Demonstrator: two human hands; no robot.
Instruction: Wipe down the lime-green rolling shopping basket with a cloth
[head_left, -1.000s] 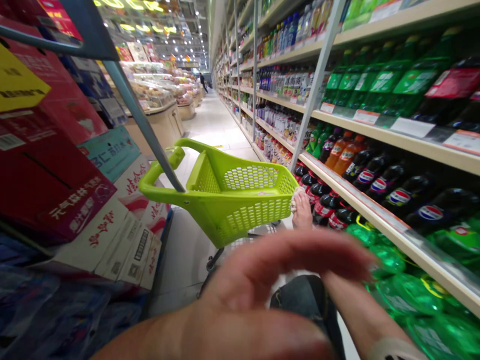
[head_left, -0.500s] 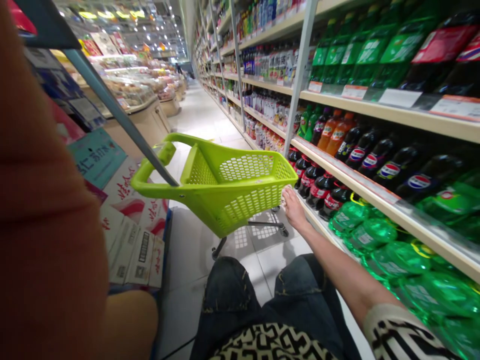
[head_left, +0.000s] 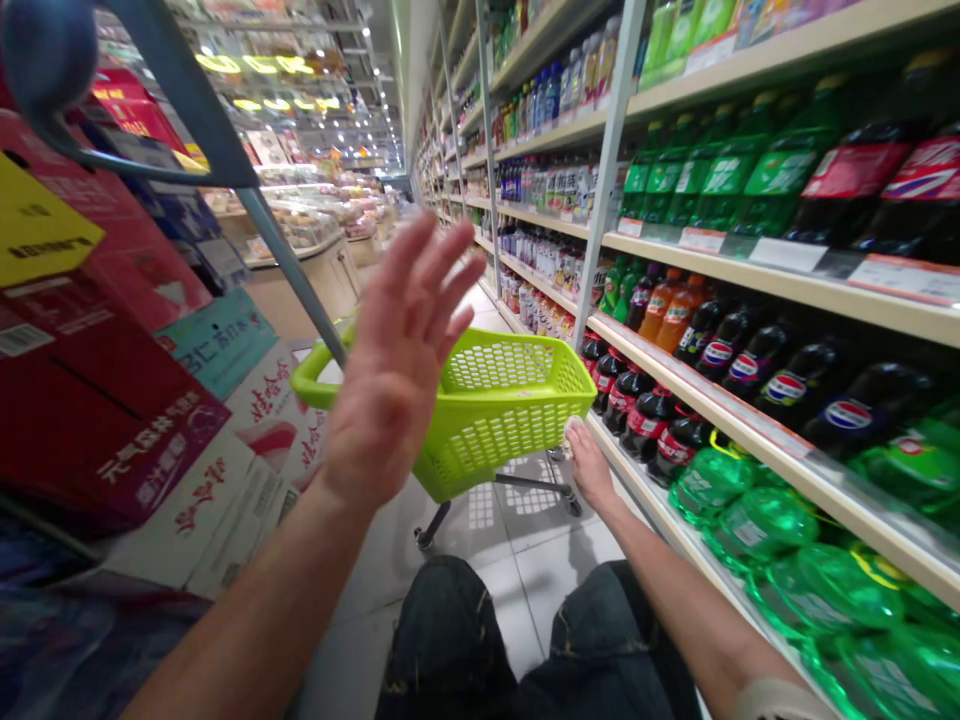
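Observation:
My left hand (head_left: 394,380) is raised in the middle of the view, fingers stretched and a little apart, palm bare and slightly blurred. Behind it stands a lime-green shopping cart (head_left: 517,425) with a perforated basket, partly covered by this hand. My right hand (head_left: 589,468) is low beside the cart's front corner, its fingers closed on a crumpled whitish cloth (head_left: 572,428). Whether the cloth touches the basket I cannot tell. Nothing shows inside the visible part of the basket.
Shelves of soda bottles (head_left: 787,385) line the right side, with green bottle packs (head_left: 780,530) at floor level. Stacked drink cartons (head_left: 97,420) stand left, under a blue-grey pole (head_left: 292,260). Pale floor tiles (head_left: 487,590) lie between my knees and the cart.
My left arm, earlier a large blur at the left edge, has swung into the middle with its hand open. The view has tilted upward slightly. My right hand stays by the cart's corner.

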